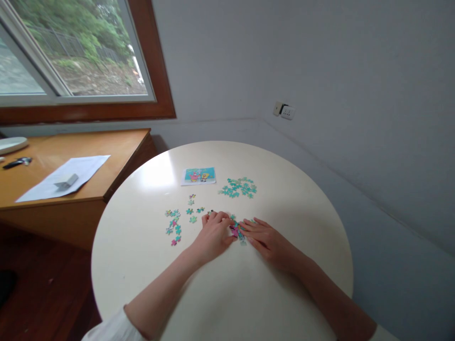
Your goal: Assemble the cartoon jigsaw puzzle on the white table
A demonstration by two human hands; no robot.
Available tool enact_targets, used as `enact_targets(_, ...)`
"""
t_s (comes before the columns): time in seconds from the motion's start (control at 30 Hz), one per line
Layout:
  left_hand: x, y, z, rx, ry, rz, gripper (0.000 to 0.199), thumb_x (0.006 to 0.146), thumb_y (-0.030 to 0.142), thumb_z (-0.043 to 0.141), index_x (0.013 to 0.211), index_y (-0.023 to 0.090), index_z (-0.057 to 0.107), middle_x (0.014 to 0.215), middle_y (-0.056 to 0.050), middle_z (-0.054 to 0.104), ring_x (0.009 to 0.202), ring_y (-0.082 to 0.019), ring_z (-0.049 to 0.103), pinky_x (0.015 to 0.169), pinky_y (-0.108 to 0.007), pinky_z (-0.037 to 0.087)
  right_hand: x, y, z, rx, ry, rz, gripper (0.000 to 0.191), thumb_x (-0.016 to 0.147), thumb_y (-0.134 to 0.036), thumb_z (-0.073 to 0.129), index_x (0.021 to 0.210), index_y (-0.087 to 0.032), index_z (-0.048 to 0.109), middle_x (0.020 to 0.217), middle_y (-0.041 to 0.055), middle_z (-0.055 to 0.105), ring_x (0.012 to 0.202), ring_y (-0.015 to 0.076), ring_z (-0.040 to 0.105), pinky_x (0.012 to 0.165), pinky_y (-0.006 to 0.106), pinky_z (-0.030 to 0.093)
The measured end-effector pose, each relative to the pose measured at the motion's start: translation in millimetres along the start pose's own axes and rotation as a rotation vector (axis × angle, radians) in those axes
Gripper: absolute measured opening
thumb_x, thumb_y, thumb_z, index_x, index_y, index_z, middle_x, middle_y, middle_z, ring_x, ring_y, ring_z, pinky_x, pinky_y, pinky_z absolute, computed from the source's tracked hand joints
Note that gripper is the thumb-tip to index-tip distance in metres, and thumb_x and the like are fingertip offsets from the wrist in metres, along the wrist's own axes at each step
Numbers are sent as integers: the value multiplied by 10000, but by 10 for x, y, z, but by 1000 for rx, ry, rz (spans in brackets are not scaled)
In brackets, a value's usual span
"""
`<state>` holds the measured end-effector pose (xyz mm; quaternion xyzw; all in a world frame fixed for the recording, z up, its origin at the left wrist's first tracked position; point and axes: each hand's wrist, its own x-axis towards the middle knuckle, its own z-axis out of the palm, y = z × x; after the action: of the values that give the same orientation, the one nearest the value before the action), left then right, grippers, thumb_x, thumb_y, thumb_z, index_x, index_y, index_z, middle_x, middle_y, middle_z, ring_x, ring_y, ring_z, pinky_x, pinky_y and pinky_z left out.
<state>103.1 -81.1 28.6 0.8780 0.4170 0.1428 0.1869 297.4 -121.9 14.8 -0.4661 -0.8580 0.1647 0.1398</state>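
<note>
Jigsaw pieces lie on a round white table (220,293). A small cluster of pink, teal and dark pieces (235,230) sits between my hands. My left hand (214,237) is at its left side, fingers curled with thumb and fingertips at the pieces; whether it pinches one is hidden. My right hand (267,240) lies at the right side, its fingers stretched out and their tips on the cluster. A group of teal pieces (239,187) lies behind the hands. More loose pieces (174,225) are scattered to the left. A picture card (199,176) shows two cartoon figures on teal.
A wooden desk (131,156) stands at the left, holding a paper sheet (85,166), a small grey-white block (66,181) and a black object (17,163). A window is above it. A wall socket (287,112) is behind the table.
</note>
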Motion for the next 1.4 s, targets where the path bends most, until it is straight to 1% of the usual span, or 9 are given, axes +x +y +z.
enact_targets(0.07, -31, 11, -56, 65, -14, 109, 221, 796, 204, 472, 986, 246, 578, 1204, -39, 533, 1064, -232, 437, 879, -433, 272, 0, 6, 5, 0, 9, -1, 370, 893, -222, 338, 1222, -203, 507, 1294, 72, 478, 1250, 183, 370, 1041, 452, 266)
enact_targets(0.13, -62, 14, -95, 130, -46, 189, 290, 792, 134, 416, 1004, 242, 581, 1269, -34, 499, 1084, -237, 428, 885, -460, 256, -1, 13, 10, 1, 14, -6, 371, 891, -217, 340, 1224, -205, 505, 1293, 73, 480, 1248, 184, 373, 1039, 454, 268)
enact_targets(0.27, -109, 10, -127, 189, -132, 250, 355, 759, 102, 404, 1062, 195, 563, 1271, -68, 503, 1093, -246, 430, 916, -498, 223, -3, 18, 14, 22, 28, -17, 369, 886, -204, 353, 1221, -222, 508, 1278, 69, 497, 1237, 188, 390, 1032, 455, 277)
enact_targets(0.57, -191, 104, -159, 285, -221, 205, 432, 782, 147, 366, 1200, 165, 474, 1319, -98, 442, 1121, -250, 419, 987, -514, 194, -6, 18, 16, 30, 48, -25, 368, 885, -197, 360, 1219, -237, 508, 1269, 60, 508, 1229, 188, 401, 1027, 450, 285)
enact_targets(0.73, -207, 200, -133, 334, -270, 149, 490, 784, 162, 345, 1263, 88, 411, 1341, -147, 400, 1153, -276, 390, 995, -531, 201, -1, 24, 20, 29, 43, -20, 367, 885, -202, 362, 1221, -232, 507, 1269, 62, 507, 1229, 192, 402, 1024, 453, 290)
enact_targets(0.97, -225, 206, -45, 352, -240, 131, 507, 776, 166, 353, 1272, 69, 403, 1354, -155, 379, 1159, -286, 381, 990, -535, 215, -6, 33, 38, 39, 51, -22, 366, 883, -199, 369, 1219, -243, 507, 1268, 57, 509, 1230, 188, 400, 1025, 451, 288)
enact_targets(1.1, -208, 177, 7, 339, -185, 132, 471, 776, 153, 373, 1239, 100, 444, 1325, -142, 419, 1115, -280, 418, 971, -530, 221, -6, 26, 26, 29, 42, -18, 364, 885, -204, 364, 1218, -234, 510, 1267, 64, 509, 1229, 188, 401, 1024, 451, 289)
enact_targets(1.27, -127, 91, 96, 255, -79, 95, 298, 825, 135, 372, 1024, 185, 587, 1150, -83, 574, 1025, -238, 485, 934, -499, 223, -2, 4, -1, 10, 34, -22, 366, 883, -197, 366, 1219, -225, 509, 1272, 72, 503, 1230, 188, 400, 1023, 447, 292)
enact_targets(1.4, -82, 21, 147, 173, 7, 107, 224, 841, 139, 406, 872, 209, 616, 1021, -25, 632, 982, -193, 505, 920, -450, 214, -3, -2, -1, -2, 41, -28, 378, 873, -186, 384, 1231, -229, 495, 1282, 69, 491, 1230, 187, 400, 1023, 440, 294)
